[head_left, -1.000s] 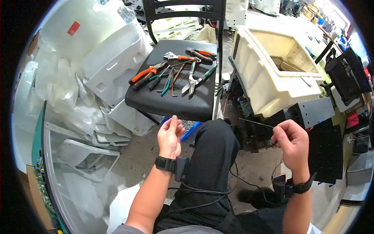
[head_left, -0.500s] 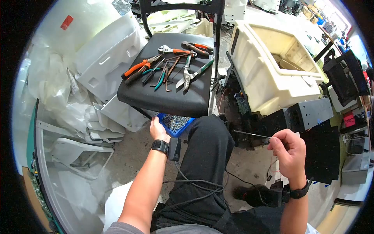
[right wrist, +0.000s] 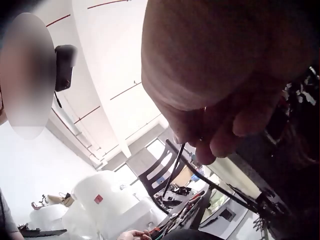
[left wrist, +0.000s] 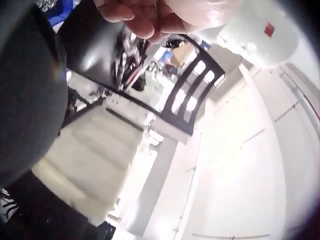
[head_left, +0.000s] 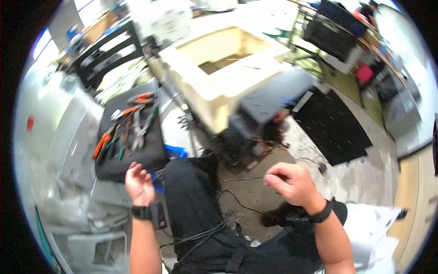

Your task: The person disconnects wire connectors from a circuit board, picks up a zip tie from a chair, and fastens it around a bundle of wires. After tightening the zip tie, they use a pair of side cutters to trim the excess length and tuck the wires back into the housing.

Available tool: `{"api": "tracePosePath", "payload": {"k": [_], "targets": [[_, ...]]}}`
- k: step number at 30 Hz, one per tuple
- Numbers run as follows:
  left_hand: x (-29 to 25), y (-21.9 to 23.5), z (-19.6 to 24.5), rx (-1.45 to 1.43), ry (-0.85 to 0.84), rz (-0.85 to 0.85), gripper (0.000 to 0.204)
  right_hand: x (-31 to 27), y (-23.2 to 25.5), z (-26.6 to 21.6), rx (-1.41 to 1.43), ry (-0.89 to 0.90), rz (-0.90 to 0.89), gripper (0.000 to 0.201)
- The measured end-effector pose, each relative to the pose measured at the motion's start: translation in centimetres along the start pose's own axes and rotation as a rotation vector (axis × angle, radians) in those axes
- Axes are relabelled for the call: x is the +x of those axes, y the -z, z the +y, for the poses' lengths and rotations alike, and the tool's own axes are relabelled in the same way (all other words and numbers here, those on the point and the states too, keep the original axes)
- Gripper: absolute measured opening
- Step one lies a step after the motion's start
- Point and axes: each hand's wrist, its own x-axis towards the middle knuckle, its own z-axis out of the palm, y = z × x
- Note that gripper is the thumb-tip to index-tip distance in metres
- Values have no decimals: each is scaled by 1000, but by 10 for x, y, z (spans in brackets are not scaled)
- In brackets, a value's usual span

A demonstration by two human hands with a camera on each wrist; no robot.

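- Pinching a thin metal stick (head_left: 244, 179), the right grip (head_left: 292, 185) is closed on one end with thumb and finger; the stick pokes out to its left, toward the left grip (head_left: 140, 186).
- The left grip is partly open, with softly bent fingers, and nothing shows in it.
- A leg in black pants (head_left: 185, 196) is between the two grips.
- Past the left grip is a black chair (head_left: 112, 166) with pliers (head_left: 102, 144) and other tools on it.
- A big cream tub (head_left: 216, 109) is farther ahead, between the grips.
- Well past the right grip, a black mat (head_left: 333, 128) lies on the floor.
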Motion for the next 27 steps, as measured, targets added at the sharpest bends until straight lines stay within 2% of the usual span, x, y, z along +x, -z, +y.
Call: {"api": "tracePosePath", "payload": {"k": [3, 5, 7, 9, 11, 13, 17, 19, 22, 25, 27], "targets": [[-28, -54, 1, 57, -42, -244, 24, -22, 24, 19, 255, -167, 54, 15], [-57, -95, -6, 112, -61, -384, 19, -36, 42, 37, 562, -269, 159, 16], [-79, -128, -19, 247, -49, -549, 15, -47, 60, 57, 626, -307, 334, 17], [-106, -159, -40, 493, -69, -715, 14, -54, 72, 76, 774, -381, 520, 19], [-128, -184, -66, 779, -94, -848, 15, -58, 83, 90, 833, -392, 585, 21], [-149, -209, -94, 909, -24, -984, 18, -58, 91, 101, 978, -399, 627, 20], [-174, -250, -143, 1014, 112, -1055, 24, -47, 97, 115, 1126, -340, 636, 17], [-181, -260, -166, 1036, 101, -1057, 29, -41, 96, 118, 1192, -329, 626, 16], [-189, -271, -189, 1056, 143, -1015, 31, -29, 84, 124, 1300, -361, 626, 18], [-185, -273, -202, 1059, 199, -974, 33, -19, 71, 128, 1301, -363, 540, 20], [-172, -271, -211, 950, 222, -982, 31, -5, 60, 135, 1324, -330, 520, 20]]}}
